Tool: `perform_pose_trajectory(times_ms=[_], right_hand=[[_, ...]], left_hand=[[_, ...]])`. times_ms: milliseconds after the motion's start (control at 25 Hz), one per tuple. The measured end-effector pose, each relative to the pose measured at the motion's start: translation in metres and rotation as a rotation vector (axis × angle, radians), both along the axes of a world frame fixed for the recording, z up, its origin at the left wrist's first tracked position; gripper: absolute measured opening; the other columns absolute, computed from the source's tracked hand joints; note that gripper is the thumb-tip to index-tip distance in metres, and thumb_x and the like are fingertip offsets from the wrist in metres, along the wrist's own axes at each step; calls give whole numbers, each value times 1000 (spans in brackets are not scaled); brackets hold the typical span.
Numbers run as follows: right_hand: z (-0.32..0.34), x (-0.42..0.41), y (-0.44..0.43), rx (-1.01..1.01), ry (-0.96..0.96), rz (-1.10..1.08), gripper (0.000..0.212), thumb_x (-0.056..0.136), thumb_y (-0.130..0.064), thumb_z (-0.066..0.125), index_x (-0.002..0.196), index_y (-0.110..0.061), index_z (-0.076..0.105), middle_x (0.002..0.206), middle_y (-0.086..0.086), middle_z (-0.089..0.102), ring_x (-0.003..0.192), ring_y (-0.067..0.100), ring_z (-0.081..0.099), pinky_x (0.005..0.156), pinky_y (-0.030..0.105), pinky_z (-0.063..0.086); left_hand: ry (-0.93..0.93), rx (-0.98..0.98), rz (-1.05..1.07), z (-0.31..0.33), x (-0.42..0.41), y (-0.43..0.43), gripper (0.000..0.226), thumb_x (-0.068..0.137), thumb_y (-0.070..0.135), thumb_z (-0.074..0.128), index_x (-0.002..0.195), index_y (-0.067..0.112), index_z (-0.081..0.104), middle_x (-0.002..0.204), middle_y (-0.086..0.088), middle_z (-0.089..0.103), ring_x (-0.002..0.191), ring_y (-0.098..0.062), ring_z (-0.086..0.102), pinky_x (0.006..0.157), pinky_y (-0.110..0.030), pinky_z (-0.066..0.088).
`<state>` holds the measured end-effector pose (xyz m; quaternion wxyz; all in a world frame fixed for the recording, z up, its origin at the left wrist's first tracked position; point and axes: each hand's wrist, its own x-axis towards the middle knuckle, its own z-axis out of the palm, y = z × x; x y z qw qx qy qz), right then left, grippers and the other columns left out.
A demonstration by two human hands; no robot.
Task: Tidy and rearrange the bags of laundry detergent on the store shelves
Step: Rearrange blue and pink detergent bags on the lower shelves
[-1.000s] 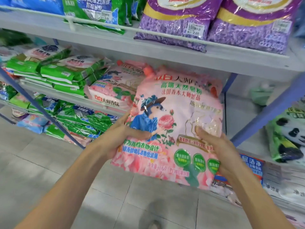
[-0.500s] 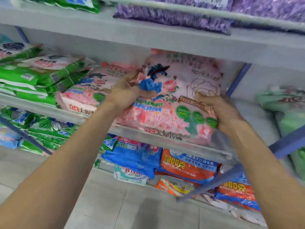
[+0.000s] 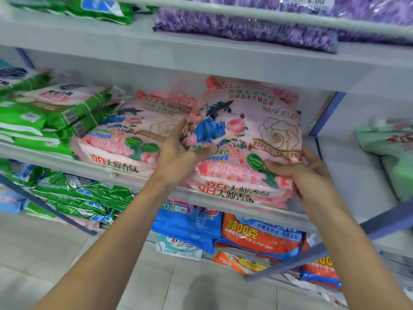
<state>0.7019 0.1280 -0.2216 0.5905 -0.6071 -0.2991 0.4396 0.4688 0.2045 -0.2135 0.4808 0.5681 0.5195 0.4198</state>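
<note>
A pink detergent bag (image 3: 250, 130) with a rose print lies on top of a stack of like bags on the middle shelf (image 3: 156, 186). My left hand (image 3: 178, 151) rests against the bag's left edge, fingers straight and pointing up, thumb lying on the bag's front. At the bag's lower right corner, my right hand (image 3: 308, 173) grips it, thumb on top and fingers curled round the edge. A second stack of pink bags (image 3: 134, 135) sits just to the left, touching it.
Green bags (image 3: 44, 117) are stacked at the shelf's left end. Purple bags (image 3: 245, 27) lie on the shelf above; blue bags (image 3: 187, 222) and orange bags (image 3: 261, 238) lie on the one below. A blue upright (image 3: 326, 113) bounds the bay on the right, with pale green bags (image 3: 388, 142) beyond it.
The pink bag went from held in front of the shelf to lying on the right-hand pink stack. My left hand's fingers have straightened; the right hand slid to the lower right corner.
</note>
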Motion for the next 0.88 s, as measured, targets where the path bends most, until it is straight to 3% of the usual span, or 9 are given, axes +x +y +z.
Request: perform_pose_trajectory(times_ms=[200,280,320,360,400,480,680,800,880], right_hand=[[-1,-14,-8,-70,-55,-100,56,73,-4,85,122,-15,62,106,-4,78,99,15,74,86,33,57],[3,-20,-12,-88,-144,-103,52,79,-14,83,125,-17,58,108,-7,75,99,12,72,81,28,54],[3,-24,-14,-105,-194,-88,50,83,-20,80,127,-19,55,110,-8,72,100,10,69,81,27,52],[3,-28,-18,-124,-247,-77,48,88,-26,77,128,-20,51,111,-10,70,101,9,67,81,27,51],[3,-30,-22,-148,-306,-73,46,91,-31,72,129,-22,48,111,-10,67,103,11,65,81,28,49],[5,-36,-30,-222,-461,-58,46,96,-38,62,134,-22,42,117,0,63,108,24,62,83,34,48],[17,-66,-56,-286,-834,1,54,98,-40,51,142,-11,40,143,21,43,126,46,50,98,53,49],[30,-99,-73,-247,-1055,154,59,97,-47,46,145,-13,48,156,16,36,148,38,27,119,56,30],[39,-125,-78,-198,-1117,259,51,98,-39,51,139,-9,56,153,17,45,148,37,31,123,51,23]], left_hand=[[6,-15,-20,2,-3,-6,87,81,22,85,154,20,40,140,9,58,121,1,58,92,-10,50],[52,2,-26,5,-7,-14,83,83,26,84,154,23,40,130,0,67,97,3,65,86,-14,55],[71,5,-24,6,-10,-19,83,83,30,83,154,26,40,142,-16,47,85,1,64,86,-19,56],[85,-5,-17,9,-11,-27,82,83,32,82,153,29,40,113,16,51,86,-5,64,91,-23,55],[89,-27,-7,10,-11,-36,80,85,33,81,154,31,39,136,2,60,103,-10,62,99,-26,49],[120,-75,-18,18,-11,-57,76,92,34,72,157,30,32,154,8,43,132,-11,46,104,-24,34],[373,-3,-67,36,-30,-86,64,98,46,61,154,22,39,150,4,50,117,-3,47,95,-19,36],[511,94,-21,47,-58,-104,60,98,43,60,152,20,44,148,4,51,135,-11,47,109,-26,36],[552,45,28,53,-78,-118,67,96,60,49,151,21,46,156,0,46,145,-18,39,118,-35,32]])
